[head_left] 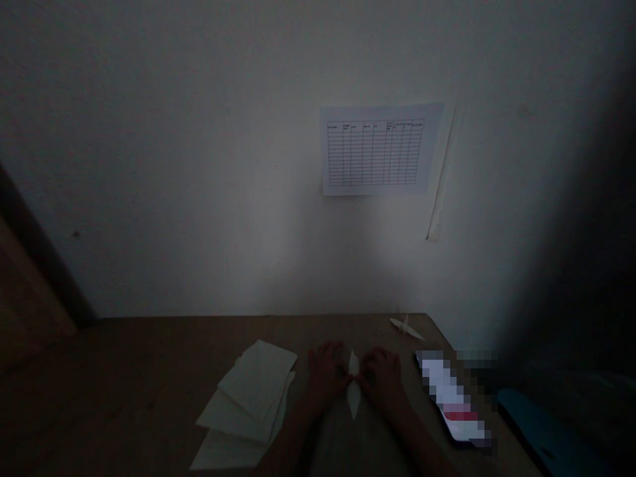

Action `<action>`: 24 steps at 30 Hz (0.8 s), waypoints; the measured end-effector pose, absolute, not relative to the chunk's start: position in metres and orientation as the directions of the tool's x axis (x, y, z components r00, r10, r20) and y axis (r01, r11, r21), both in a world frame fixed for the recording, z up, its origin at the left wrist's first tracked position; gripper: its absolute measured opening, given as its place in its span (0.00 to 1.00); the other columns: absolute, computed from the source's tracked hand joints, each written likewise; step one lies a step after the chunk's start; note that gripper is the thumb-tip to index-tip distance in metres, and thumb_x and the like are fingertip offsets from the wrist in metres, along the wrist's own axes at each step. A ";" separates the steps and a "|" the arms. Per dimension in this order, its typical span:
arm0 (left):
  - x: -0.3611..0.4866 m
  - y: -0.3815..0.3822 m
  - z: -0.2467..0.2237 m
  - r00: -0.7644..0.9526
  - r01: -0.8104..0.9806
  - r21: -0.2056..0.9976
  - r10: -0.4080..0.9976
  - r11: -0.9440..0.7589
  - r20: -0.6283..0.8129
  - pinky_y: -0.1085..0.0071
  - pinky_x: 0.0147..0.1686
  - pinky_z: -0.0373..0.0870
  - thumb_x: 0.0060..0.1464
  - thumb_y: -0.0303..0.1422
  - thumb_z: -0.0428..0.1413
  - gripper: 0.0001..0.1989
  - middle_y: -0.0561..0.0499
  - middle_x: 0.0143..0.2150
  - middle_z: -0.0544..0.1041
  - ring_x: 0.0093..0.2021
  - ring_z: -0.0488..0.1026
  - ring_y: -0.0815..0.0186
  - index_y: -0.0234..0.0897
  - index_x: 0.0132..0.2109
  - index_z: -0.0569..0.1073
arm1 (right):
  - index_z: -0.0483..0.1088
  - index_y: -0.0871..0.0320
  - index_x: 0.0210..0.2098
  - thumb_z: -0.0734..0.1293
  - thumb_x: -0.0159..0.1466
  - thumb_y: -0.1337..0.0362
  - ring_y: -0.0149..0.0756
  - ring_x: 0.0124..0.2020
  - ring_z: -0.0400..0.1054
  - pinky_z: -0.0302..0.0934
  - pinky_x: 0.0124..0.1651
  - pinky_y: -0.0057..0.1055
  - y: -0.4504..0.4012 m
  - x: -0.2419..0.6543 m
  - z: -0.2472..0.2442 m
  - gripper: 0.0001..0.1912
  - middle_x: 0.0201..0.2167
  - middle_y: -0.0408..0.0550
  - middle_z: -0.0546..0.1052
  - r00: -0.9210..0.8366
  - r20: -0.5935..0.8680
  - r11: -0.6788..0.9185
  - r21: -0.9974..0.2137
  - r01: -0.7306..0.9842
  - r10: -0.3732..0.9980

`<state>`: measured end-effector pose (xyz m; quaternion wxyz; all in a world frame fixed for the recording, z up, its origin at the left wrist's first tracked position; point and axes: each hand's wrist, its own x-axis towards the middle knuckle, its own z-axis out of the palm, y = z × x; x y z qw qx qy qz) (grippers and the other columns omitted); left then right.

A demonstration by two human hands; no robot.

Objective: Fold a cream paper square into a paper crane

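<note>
A narrow diamond of folded white paper (354, 401) lies on the table, its points toward and away from me. My left hand (328, 371) is at its left edge, thumb and finger closed on the middle of the paper. From the other side my right hand (381, 372) pinches the right edge at the same height, so the fingertips of both hands nearly meet. The dim light blurs the finer creases. Close to my left forearm is a loose stack of white paper sheets (258, 384).
A small folded paper crane (406, 327) rests near the table's back right corner. Right of my hands lies a phone (450, 397), its screen lit and blurred. A printed table sheet (380, 149) hangs on the wall behind the wooden table (149, 384). A blue object (546, 424) stands beyond the right edge.
</note>
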<state>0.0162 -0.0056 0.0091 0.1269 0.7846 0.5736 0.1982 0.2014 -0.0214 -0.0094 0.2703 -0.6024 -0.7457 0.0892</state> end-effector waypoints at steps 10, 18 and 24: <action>0.011 -0.007 0.020 0.268 0.857 0.417 0.953 -0.304 0.143 0.38 0.69 0.44 0.56 0.43 0.64 0.07 0.54 0.72 0.63 0.70 0.58 0.46 0.48 0.37 0.84 | 0.79 0.50 0.36 0.68 0.64 0.62 0.56 0.68 0.55 0.30 0.67 0.70 -0.020 0.202 -0.010 0.06 0.55 0.48 0.78 -0.115 0.220 0.218 -0.529 0.820 0.969; 0.015 -0.010 0.027 0.234 0.869 0.434 0.970 -0.236 0.059 0.36 0.69 0.39 0.59 0.42 0.60 0.07 0.57 0.73 0.62 0.71 0.56 0.49 0.51 0.39 0.84 | 0.77 0.50 0.33 0.68 0.62 0.63 0.55 0.70 0.53 0.25 0.69 0.70 -0.022 0.201 -0.004 0.05 0.55 0.46 0.79 -0.074 0.166 0.159 -0.592 0.790 0.983; 0.017 -0.008 0.020 0.215 0.892 0.389 0.973 -0.230 0.082 0.34 0.68 0.42 0.59 0.43 0.60 0.08 0.58 0.72 0.64 0.70 0.57 0.48 0.52 0.39 0.84 | 0.77 0.51 0.31 0.68 0.62 0.63 0.54 0.70 0.55 0.26 0.69 0.69 -0.022 0.199 -0.004 0.05 0.55 0.46 0.79 -0.046 0.166 0.140 -0.615 0.776 0.985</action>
